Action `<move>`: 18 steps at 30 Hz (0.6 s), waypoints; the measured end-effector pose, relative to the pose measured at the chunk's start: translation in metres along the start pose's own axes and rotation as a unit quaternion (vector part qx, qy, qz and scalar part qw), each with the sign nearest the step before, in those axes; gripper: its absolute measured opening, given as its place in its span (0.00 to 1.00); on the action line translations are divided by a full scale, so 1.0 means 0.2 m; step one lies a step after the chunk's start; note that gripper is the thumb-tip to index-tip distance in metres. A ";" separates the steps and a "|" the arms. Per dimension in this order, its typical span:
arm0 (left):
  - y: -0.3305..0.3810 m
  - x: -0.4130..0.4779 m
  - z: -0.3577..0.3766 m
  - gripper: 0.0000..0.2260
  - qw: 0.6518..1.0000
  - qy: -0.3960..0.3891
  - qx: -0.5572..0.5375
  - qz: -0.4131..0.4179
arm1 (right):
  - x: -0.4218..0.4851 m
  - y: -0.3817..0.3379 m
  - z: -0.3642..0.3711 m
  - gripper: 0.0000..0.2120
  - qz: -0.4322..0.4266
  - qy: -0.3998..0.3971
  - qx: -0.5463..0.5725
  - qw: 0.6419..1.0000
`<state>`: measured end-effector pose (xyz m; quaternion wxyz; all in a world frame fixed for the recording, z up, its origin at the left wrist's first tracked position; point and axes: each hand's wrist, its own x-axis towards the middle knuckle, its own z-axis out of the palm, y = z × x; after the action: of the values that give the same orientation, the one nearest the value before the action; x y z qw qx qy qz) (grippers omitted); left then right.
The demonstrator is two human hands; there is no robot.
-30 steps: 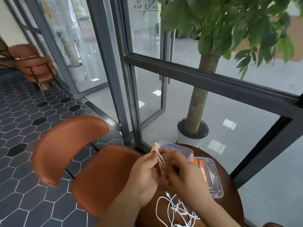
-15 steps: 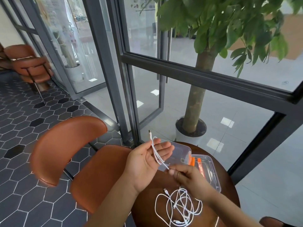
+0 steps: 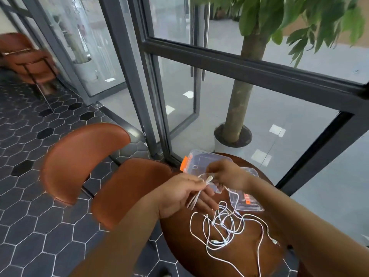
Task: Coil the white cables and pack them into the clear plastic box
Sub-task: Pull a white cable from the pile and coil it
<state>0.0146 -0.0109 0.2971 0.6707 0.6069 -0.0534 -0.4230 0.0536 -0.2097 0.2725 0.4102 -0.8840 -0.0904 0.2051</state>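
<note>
A tangle of white cables (image 3: pixel 225 226) lies loose on the round dark wooden table (image 3: pixel 179 234). My left hand (image 3: pixel 183 194) holds several folded strands of one white cable across its palm. My right hand (image 3: pixel 227 174) pinches the same cable near its plug, just above and right of the left hand. Behind the hands sits the clear plastic box (image 3: pixel 201 159) with an orange latch. Its clear lid (image 3: pixel 247 202), also with orange clips, lies to the right, partly hidden by my right forearm.
A brown leather chair (image 3: pixel 89 162) stands close to the table's left side. Dark window frames and glass rise just behind the table, with a potted tree (image 3: pixel 237 108) beyond. Another brown chair (image 3: pixel 26 56) stands far left on the hexagon-tiled floor.
The view has tilted down, showing more of the table and cable pile. My right hand rose from the pile to the left hand's fingertips, laying another loop of cable across the left palm.
</note>
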 end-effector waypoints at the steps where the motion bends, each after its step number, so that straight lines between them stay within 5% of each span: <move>1: -0.01 0.01 -0.01 0.13 1.000 0.021 0.009 -0.001 | -0.01 -0.04 -0.02 0.08 0.000 0.000 0.021 1.000; 8: -0.11 0.06 -0.04 0.13 0.983 0.172 0.065 0.027 | -0.13 -0.23 -0.06 0.07 -0.045 0.089 0.026 0.995; 12: -0.12 0.10 -0.03 0.12 0.972 0.221 -0.002 0.075 | -0.20 -0.24 0.09 0.02 -0.076 0.166 -0.012 0.983; 18: -0.15 0.10 -0.02 0.15 0.947 0.150 -0.270 0.085 | -0.28 -0.18 0.29 0.02 -0.048 0.185 0.153 0.970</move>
<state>0.0148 -0.0169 0.2616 0.8434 0.4526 0.1123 -0.2670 -0.0214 -0.1651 0.2824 0.5593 -0.8281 -0.0230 0.0297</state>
